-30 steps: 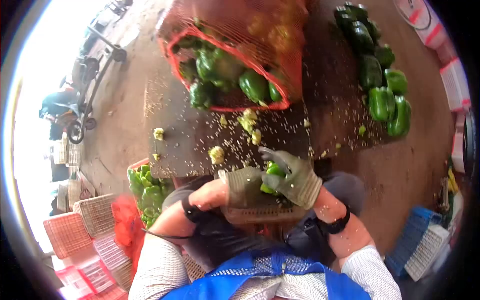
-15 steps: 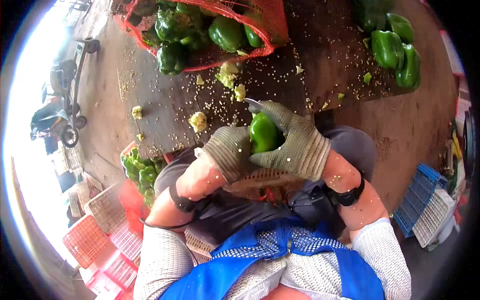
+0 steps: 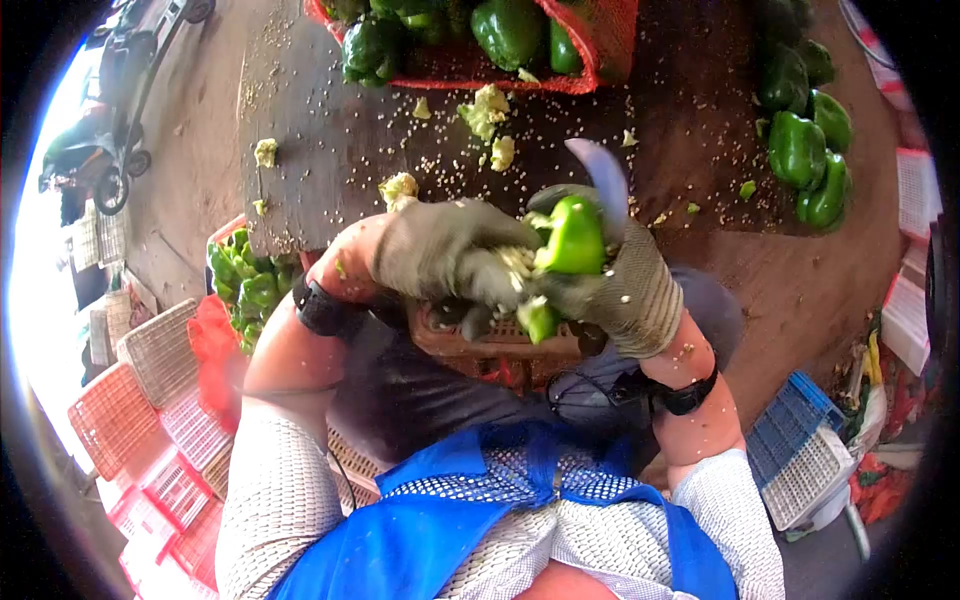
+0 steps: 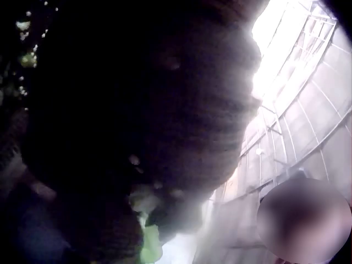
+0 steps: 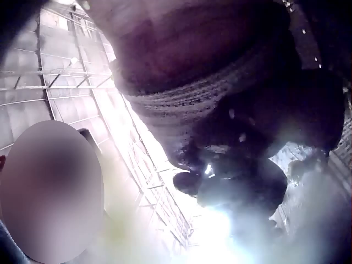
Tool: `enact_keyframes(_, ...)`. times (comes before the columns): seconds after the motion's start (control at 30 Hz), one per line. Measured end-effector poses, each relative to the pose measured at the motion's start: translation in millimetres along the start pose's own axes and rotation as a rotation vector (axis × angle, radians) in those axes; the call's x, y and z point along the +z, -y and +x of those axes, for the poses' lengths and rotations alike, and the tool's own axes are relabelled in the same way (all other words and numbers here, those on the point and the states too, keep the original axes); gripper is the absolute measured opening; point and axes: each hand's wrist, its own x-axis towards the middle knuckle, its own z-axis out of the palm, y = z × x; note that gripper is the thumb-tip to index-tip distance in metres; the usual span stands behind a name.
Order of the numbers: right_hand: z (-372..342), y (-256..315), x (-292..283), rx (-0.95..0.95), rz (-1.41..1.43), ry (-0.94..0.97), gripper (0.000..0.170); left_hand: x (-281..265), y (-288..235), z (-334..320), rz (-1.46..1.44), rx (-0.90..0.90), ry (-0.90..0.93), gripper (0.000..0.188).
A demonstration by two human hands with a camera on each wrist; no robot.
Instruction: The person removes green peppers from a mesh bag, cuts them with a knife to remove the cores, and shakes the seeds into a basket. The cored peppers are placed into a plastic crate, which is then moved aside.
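In the head view my gloved right hand (image 3: pixel 635 300) grips an opened green bell pepper (image 3: pixel 577 237) together with a curved knife, whose blade (image 3: pixel 605 178) points up and away. My gloved left hand (image 3: pixel 445 250) is close against the pepper, its fingers curled at the pale seedy core (image 3: pixel 516 265). A smaller green pepper part (image 3: pixel 538 320) shows below, between the hands. In the left wrist view a strip of green pepper (image 4: pixel 150 246) appears under the dark glove. Glare and shadow hide the fingers in both wrist views.
Loose seeds and pale pepper cores (image 3: pixel 486 112) lie on the dark tabletop (image 3: pixel 330 180). A red mesh bag (image 3: pixel 610 50) of peppers stands at the back, with whole peppers (image 3: pixel 797 150) at right. A crate under the hands (image 3: pixel 490 342) sits between the knees; stacked baskets (image 3: pixel 115 420) stand at left.
The whole pepper between the hands is now opened, its seeds showing. The left hand has turned and risen over it, and the knife blade has swung upright. The head view has shifted.
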Motion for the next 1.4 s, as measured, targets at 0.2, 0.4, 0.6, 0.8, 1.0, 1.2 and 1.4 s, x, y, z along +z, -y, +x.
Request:
enact_keyframes(0.2, -4.1, -1.3, -18.4, 0.110, 0.521, -0.043, 0.082, -26.3, 40.4, 29.8, 0.112, 0.575, -0.667, 0.059)
enact_keyframes(0.4, 3.3, 9.2, 0.8, -0.053, 0.637, -0.015, 0.089, 33.1, -27.1, 2.7, -0.959, 0.540, -0.161, 0.063)
enact_keyframes(0.6, 4.3, -8.5, 22.3, -0.340, 0.190, -0.090, 0.068, 54.9, 16.6, -5.8, 0.322, 1.032, -0.769, 0.063)
enact_keyframes(0.8, -52.3, 37.3, 69.6, -0.217, -0.125, 0.019, 0.045, 92.8, 58.3, -71.7, -0.307, 1.094, -0.967, 0.052)
enact_keyframes(1.0, -113.9, 29.5, 125.5, -0.085, -0.011, 0.193, 0.038, 145.7, 210.6, -202.1, -0.717, 1.118, -1.564, 0.047)
enact_keyframes(1.2, -78.1, 1.4, 100.9, 0.265, 0.041, -0.106, 0.041, 248.5, 389.1, -265.7, -0.711, 0.705, -2.212, 0.040)
enact_keyframes(1.4, -74.0, 13.0, 126.2, 0.117, -0.040, -0.002, 0.039, 231.6, 425.9, -199.8, -0.097, 0.202, -2.358, 0.038)
